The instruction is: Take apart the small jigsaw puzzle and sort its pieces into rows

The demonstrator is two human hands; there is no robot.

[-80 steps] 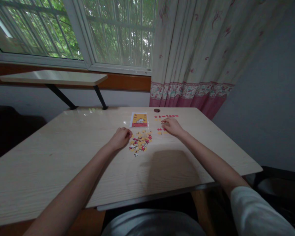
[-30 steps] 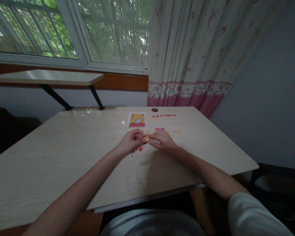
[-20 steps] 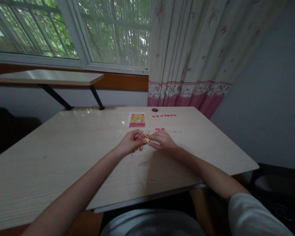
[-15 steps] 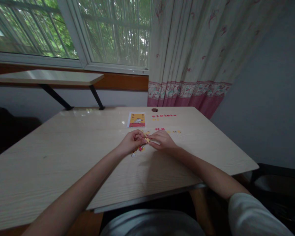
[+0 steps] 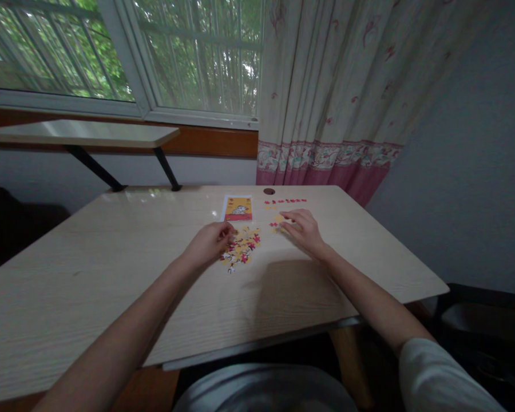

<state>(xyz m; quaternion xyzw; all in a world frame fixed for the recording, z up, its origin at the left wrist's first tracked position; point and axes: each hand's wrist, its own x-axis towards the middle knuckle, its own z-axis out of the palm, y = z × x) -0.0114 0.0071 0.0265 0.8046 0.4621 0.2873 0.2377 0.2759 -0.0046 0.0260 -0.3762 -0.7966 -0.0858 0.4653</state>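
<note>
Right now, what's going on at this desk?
A person is handling small jigsaw pieces on the desk. The left hand is at the left edge of the loose pile; whether it holds a piece is too small to tell. The right hand has thumb and forefinger apart, close to a yellow piece. A row of red pieces lies farther back, and a picture sheet lies beyond the pile.
</note>
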